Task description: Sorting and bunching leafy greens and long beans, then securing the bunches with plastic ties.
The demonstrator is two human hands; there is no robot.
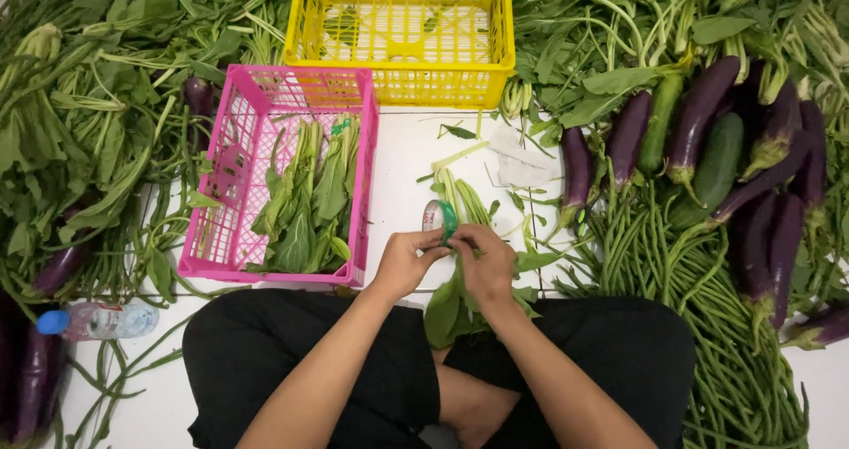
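**A:** Status?

**B:** Mid-tie, I'd say. Bunch of greens (455, 303) sits in my lap, stems up toward the floor (407, 161). Both hands meet at the stem end. Left hand (404, 263) pinched shut on the green tape (448, 221); tape roll (432, 215) is right above my fingers, touching or nearly. Right hand (486, 268) closed around the stems, holding them together.

**A:** Where do done bunches go?

**B:** Looks like the pink crate (363, 184), just left of my hands; greens already in it. Yellow crate (398, 86) behind it is near empty.

**A:** Next move needs?

**B:** My guess: keep right grip tight so the stems don't splay, pull tape snug round them, tear it. Can't tell how many wraps are on, since my fingers hide it.

**A:** Clutter?

**B:** Eggplants (699, 113) and long beans (707, 299) to the right, well apart.
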